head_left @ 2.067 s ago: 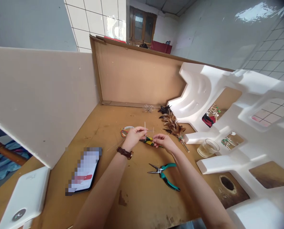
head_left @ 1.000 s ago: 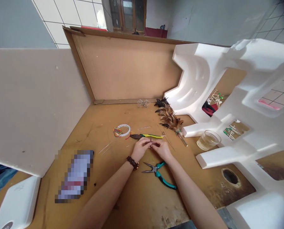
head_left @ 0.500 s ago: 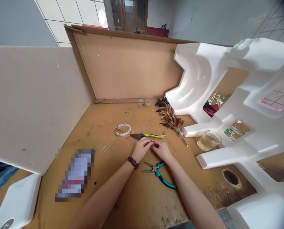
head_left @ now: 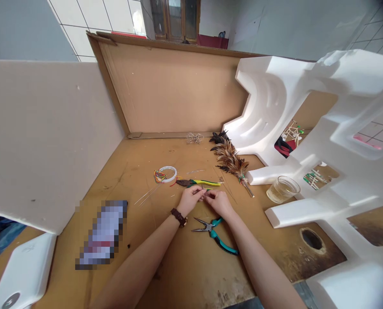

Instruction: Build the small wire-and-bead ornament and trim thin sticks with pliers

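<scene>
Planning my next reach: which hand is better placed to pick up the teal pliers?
Probably the right hand: the handles of the teal pliers lie beside its forearm, while the open jaws point toward the side of the left hand. Both hands are together; anything they hold is too small to make out.

from the head, one camera looks forward and down at the table [head_left: 191,266], fairly near.

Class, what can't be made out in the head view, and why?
In the head view:
Anything between the left hand and right hand: hidden by them or too small.
Phone: screen pixelated.
White device: cut off by the bottom edge.
Teal pliers: one handle's end behind the right hand.
</scene>
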A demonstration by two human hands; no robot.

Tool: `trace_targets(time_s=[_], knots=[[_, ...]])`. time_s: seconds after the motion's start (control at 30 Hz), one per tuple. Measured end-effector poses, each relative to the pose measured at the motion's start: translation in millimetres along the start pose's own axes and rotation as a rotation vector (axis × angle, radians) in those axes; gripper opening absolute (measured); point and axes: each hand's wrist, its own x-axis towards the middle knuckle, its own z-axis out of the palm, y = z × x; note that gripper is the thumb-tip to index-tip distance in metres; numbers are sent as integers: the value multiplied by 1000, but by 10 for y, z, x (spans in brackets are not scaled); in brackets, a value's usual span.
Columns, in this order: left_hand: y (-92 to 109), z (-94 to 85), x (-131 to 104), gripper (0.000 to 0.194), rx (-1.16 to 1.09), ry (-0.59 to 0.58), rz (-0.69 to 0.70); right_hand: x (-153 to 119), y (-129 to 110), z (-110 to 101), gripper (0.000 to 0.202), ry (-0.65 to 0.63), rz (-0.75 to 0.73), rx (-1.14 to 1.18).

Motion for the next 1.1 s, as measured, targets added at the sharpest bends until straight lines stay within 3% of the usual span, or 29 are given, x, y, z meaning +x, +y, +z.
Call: trace_targets(time_s=[0.1,0.23,0.33,0.4,0.5,0.57,0.67,0.87,0.97,1.1], knots=[[64,-37,0,29,-145,-50,-97,1,-39,-62,24,-103,18,109],[92,-72,-15,30,-278,-153,-195,-14,-76,-129,30,-304,128,459],[74,-68,-26,30,-298,-163,-188,-34,-67,-123,28,-296,152,533],[58,-55,-32,30,-314,-143,-185,-33,-40,-132,27,-246,108,433],[42,-29,-39,32,-350,-89,-197,57,12,-237,27,-143,-7,25],[37,-16,-42,33,-354,-68,-222,210,26,-348,28,-74,-27,-254],[29,-4,-43,37,-294,-110,-260,559,-25,-448,26,-38,-21,-423],[-3,2,-22,38,-205,-161,-249,1162,-225,-191,26,-107,-65,-725],[-25,1,0,38,-176,-183,-255,1251,-242,-66,27,-151,-84,-808],[-63,39,-3,37,-124,-243,-264,1195,-224,-60,27,-172,-110,-854]])
